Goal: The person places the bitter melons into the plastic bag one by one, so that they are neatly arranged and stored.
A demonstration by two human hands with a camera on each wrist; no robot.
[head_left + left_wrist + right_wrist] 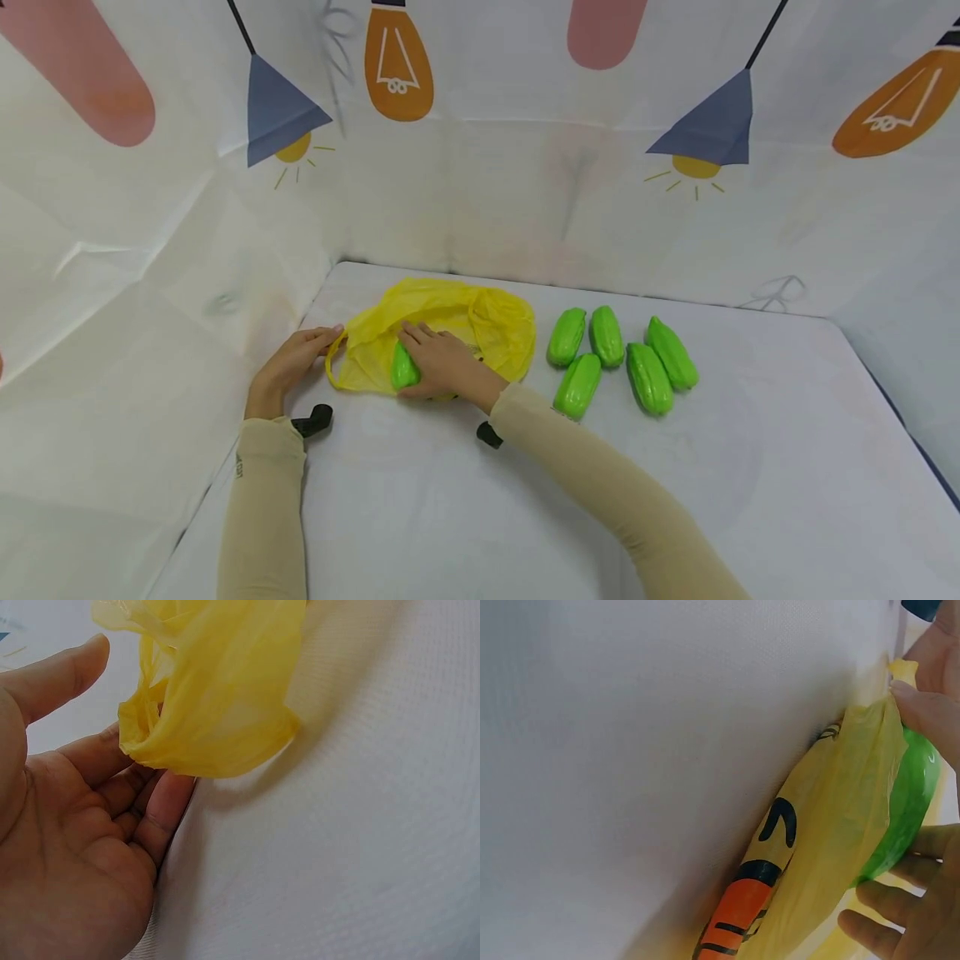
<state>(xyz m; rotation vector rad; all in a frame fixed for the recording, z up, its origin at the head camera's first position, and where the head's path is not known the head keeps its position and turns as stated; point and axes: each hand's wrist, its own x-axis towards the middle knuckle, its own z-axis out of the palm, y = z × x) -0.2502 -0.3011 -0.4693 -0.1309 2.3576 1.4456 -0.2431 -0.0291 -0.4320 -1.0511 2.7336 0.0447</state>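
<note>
A thin yellow plastic bag (504,327) lies spread near the back left of the table, one handle loop at its left end. My left hand (292,360) is at that loop. In the left wrist view its fingers reach behind the yellow plastic (217,712), thumb held apart. My right hand (444,364) lies over the bag and holds a shiny green ridged vegetable (404,367). In the right wrist view thumb and fingers stand on either side of the green vegetable (915,787), which is partly behind yellow film. Its far end is hidden.
Several similar green vegetables (578,386) lie loosely grouped on the white table (712,467), right of the bag. White sheets printed with lamps (697,117) form walls behind and to the left. Black wrist camera parts (313,420) stick out beside both wrists.
</note>
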